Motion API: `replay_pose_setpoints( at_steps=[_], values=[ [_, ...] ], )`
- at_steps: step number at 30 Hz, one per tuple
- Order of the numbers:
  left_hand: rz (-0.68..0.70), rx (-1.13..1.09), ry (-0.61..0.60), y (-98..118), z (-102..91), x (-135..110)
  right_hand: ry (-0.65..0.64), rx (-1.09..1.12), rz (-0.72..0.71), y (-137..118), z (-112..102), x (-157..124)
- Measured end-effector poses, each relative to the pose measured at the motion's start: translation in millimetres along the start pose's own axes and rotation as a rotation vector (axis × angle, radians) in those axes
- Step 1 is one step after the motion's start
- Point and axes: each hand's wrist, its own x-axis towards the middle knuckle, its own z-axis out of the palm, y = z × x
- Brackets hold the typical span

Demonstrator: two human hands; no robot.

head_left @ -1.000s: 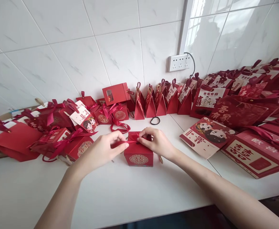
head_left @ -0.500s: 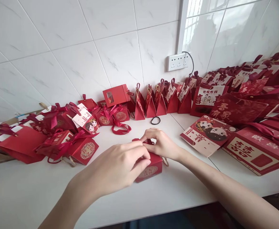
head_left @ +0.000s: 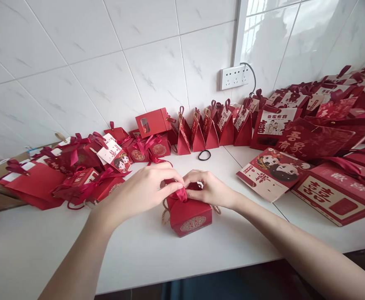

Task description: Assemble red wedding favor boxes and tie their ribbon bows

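Box (head_left: 190, 221), small and red, sits on the white table (head_left: 132, 260) on the person's side of the black band (head_left: 204, 155), a gold medallion (head_left: 193, 223) on its front and twisted rope (head_left: 217, 210) showing at its sides. Both hands are over the top of it, nearer the person than the black band. The left hand (head_left: 162, 183) has thumb and forefinger pinched on a shiny red ribbon (head_left: 180, 194), its wrist bent inward. The right hand (head_left: 205, 188) is curled, its fingertips touching the ribbon from the other side; from where I stand I cannot tell whether they grip it. Behind the black band a row of peaked red cartons (head_left: 219, 129) stands along the tiled wall (head_left: 157, 71), a socket strip (head_left: 234, 77) above and to its right. Left of the black band, ribboned packages (head_left: 76, 156) crowd together. To its right lies a cartoon-printed packet (head_left: 272, 173), touching a larger printed carton (head_left: 335, 200) farther right
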Motion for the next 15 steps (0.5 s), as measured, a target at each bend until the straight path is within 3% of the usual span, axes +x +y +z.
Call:
replay_pose_setpoints(
  at_steps=[9,12,15],
  values=[
    [-0.108,-0.418,-0.050,-35.3,21.8,15.8,-0.029,0.080,-0.056,3.6,0.5,-0.9],
    [-0.131,-0.450,-0.050,-46.5,32.1,12.9,-0.031,0.121,-0.040,5.0,1.0,-0.9],
    [-0.118,-0.386,0.051,-51.4,41.3,4.5,0.004,0.146,0.049,6.1,1.7,-0.7]
  ],
)
